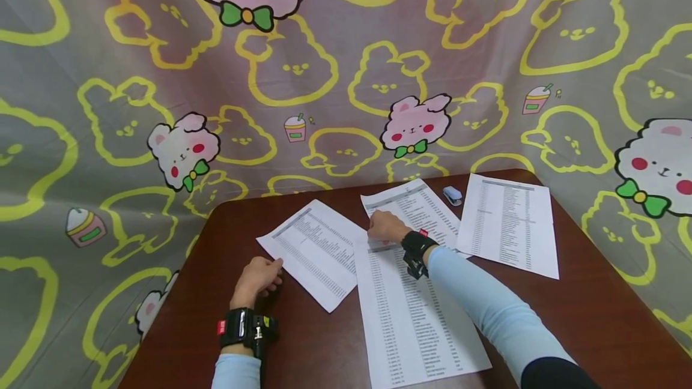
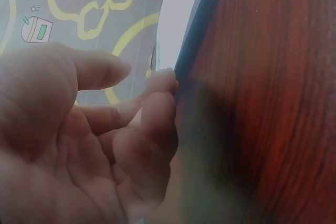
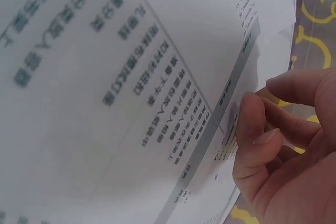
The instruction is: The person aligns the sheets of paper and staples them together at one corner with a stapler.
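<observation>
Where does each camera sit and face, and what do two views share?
Head: worn on the head, looking forward and down at table, sheets and cloth; left hand, right hand and sleeves show.
Left wrist: worn there, looking along the left hand at table and cloth; only that hand shows.
Right wrist: worn there, facing sheets; only the right hand shows.
Head and right wrist share: right hand, sheets.

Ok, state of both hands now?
Left hand: open, loosely curled, holding nothing.
Right hand: curled near the top of the near sheet; grip can't be told.
</observation>
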### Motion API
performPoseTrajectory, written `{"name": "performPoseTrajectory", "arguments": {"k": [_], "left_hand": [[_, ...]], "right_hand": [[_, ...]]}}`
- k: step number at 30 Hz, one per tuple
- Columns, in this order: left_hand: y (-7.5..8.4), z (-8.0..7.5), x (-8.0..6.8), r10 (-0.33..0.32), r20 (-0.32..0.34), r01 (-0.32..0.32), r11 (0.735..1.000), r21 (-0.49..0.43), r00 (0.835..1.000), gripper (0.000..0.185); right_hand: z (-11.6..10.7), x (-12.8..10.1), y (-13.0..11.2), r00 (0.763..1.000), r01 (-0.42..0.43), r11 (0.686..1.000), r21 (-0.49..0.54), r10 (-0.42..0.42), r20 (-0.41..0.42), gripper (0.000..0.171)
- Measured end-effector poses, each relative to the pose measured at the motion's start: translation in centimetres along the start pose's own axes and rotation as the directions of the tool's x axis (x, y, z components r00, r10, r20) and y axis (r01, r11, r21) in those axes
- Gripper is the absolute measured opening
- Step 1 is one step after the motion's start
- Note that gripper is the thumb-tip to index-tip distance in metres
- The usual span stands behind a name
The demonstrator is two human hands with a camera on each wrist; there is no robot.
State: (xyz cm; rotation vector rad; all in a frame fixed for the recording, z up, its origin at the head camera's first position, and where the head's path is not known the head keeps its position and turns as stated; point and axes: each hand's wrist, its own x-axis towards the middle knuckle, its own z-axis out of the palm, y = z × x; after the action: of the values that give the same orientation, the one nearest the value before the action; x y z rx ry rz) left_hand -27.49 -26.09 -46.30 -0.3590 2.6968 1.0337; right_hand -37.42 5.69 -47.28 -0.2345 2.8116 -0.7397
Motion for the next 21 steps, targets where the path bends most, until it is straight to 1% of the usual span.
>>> {"name": "performPoseTrajectory", "arguments": {"k": [4, 8, 12, 16, 19, 21], "left_hand": [[-0.2, 0.3, 0.2, 0.002, 0.020, -0.002, 1.000, -0.006, 1.000, 0.043], [-0.4, 0.7, 0.5, -0.004, 0.026, 0.005, 1.000, -0.026, 1.000, 0.041], [-0.5, 1.1, 1.1, -0.019, 0.032, 0.022, 0.996, -0.087, 0.999, 0.039], [-0.7, 1.4, 1.7, -0.040, 0.049, 0.048, 0.985, -0.164, 0.998, 0.036], [-0.8, 1.5, 2.0, -0.046, 0.057, 0.056, 0.981, -0.185, 0.997, 0.034], [-0.9, 1.4, 2.1, -0.044, 0.057, 0.054, 0.982, -0.184, 0.997, 0.032]], "right_hand": [[0.2, 0.3, 0.0, 1.000, -0.009, 1.000, -0.016, 0.009, 0.012, 0.015], [0.4, 0.4, -0.1, 1.000, -0.014, 0.999, -0.044, 0.015, 0.017, 0.015], [0.4, 0.3, -0.3, 1.000, -0.023, 0.998, -0.054, 0.024, 0.015, 0.013], [0.4, 0.2, -0.5, 0.999, -0.033, 0.998, -0.044, 0.034, 0.018, 0.011], [0.4, 0.3, -0.5, 0.999, -0.041, 0.999, -0.023, 0.041, 0.023, 0.009], [0.4, 0.5, -0.4, 0.999, -0.038, 0.999, -0.018, 0.038, 0.021, 0.007]]}}
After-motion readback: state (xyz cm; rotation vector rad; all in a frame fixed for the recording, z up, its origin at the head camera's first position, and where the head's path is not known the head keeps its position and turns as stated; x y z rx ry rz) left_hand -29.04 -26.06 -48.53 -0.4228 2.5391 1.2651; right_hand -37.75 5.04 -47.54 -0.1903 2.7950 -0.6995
